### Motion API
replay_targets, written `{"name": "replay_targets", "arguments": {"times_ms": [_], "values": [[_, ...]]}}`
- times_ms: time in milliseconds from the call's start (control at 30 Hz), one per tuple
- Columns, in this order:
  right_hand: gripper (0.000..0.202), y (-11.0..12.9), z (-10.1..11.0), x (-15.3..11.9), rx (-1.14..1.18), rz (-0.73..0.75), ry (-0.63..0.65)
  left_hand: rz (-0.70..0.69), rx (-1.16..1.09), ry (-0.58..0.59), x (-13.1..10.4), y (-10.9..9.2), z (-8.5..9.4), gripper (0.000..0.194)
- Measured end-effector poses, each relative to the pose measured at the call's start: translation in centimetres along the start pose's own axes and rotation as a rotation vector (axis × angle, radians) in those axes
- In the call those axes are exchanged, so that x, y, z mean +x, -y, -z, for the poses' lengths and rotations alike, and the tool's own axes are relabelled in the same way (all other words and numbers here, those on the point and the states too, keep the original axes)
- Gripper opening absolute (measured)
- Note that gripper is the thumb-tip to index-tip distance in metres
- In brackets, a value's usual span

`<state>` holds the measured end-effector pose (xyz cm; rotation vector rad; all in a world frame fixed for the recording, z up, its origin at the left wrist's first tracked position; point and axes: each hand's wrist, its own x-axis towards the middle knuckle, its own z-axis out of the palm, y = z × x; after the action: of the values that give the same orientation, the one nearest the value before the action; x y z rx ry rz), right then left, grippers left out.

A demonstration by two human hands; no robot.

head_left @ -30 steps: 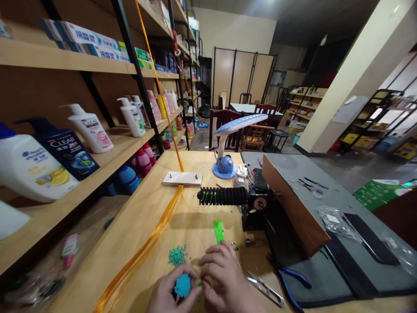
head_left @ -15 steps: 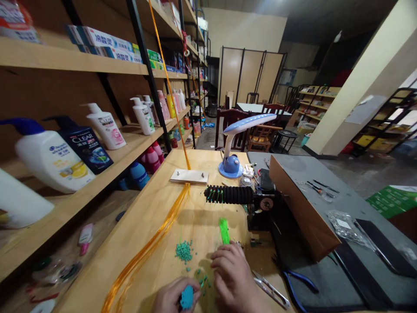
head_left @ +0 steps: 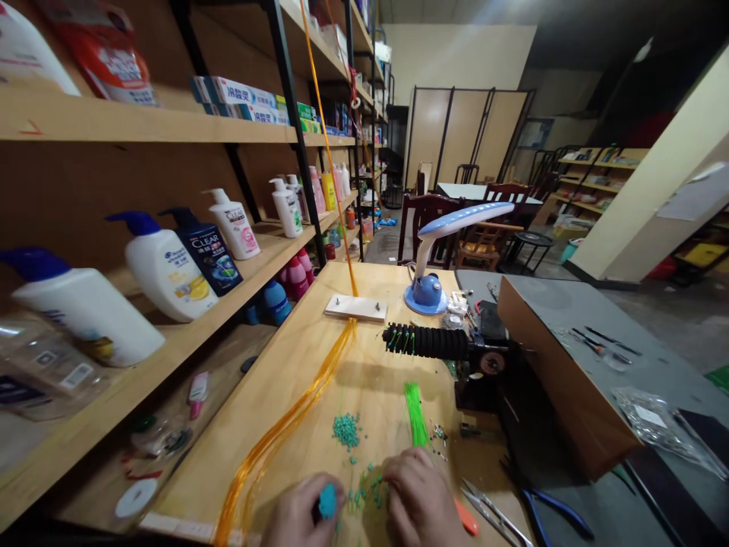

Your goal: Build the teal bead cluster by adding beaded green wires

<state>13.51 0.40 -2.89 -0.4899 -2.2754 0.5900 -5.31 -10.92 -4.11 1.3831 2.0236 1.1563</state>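
At the bottom of the head view, my left hand (head_left: pixel 301 513) is closed around a turquoise-blue lump (head_left: pixel 326 501) whose kind I cannot make out. My right hand (head_left: pixel 424 497) rests low on the wooden table with its fingers curled together; what is in the fingertips is hidden. Between my hands lie loose teal beads and short bits of green strand (head_left: pixel 360 495). A small heap of teal beads (head_left: pixel 345 430) sits just beyond. Past my right fingertips lies a bundle of bright green strands (head_left: pixel 416 414).
Orange threads (head_left: pixel 296 414) run down the table from a white plate (head_left: pixel 356 307). A black ribbed roller (head_left: pixel 427 342) on a machine stands right of centre, near a blue lamp (head_left: pixel 426 292). Tweezers (head_left: pixel 493 509) and blue-handled pliers (head_left: pixel 558 509) lie right. Shelves of bottles (head_left: pixel 171 273) line the left.
The view has swung left, so things appear shifted right. My right hand has drawn back from the green strands. An orange-red object now shows beside it. My left hand still holds the blue lump.
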Motion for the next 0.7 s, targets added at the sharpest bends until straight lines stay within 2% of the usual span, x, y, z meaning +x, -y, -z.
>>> {"name": "replay_targets", "arguments": {"times_ms": [33,133,233,367,500,700], "values": [[0.023,0.0,-0.2,-0.1,-0.003,0.009,0.006,0.028,0.053,-0.015,0.6,0.1,0.5,0.019],[0.023,0.1,-0.6,-0.3,0.002,0.024,0.017,0.123,0.309,0.035,2.9,-0.3,2.0,0.021],[0.023,0.1,-0.7,-0.4,0.008,0.035,0.016,0.224,0.587,0.107,5.1,-1.3,2.5,0.025],[0.025,-0.2,-0.5,-0.7,-0.002,0.062,-0.002,0.232,0.643,0.160,6.7,-2.3,2.3,0.022],[0.025,-0.4,-0.2,-0.8,0.001,0.058,-0.026,0.236,0.693,0.195,7.2,-2.7,2.0,0.022],[0.023,-0.8,-0.5,-1.1,0.038,0.068,-0.034,0.212,0.656,0.202,7.4,-2.3,1.8,0.017]]}}
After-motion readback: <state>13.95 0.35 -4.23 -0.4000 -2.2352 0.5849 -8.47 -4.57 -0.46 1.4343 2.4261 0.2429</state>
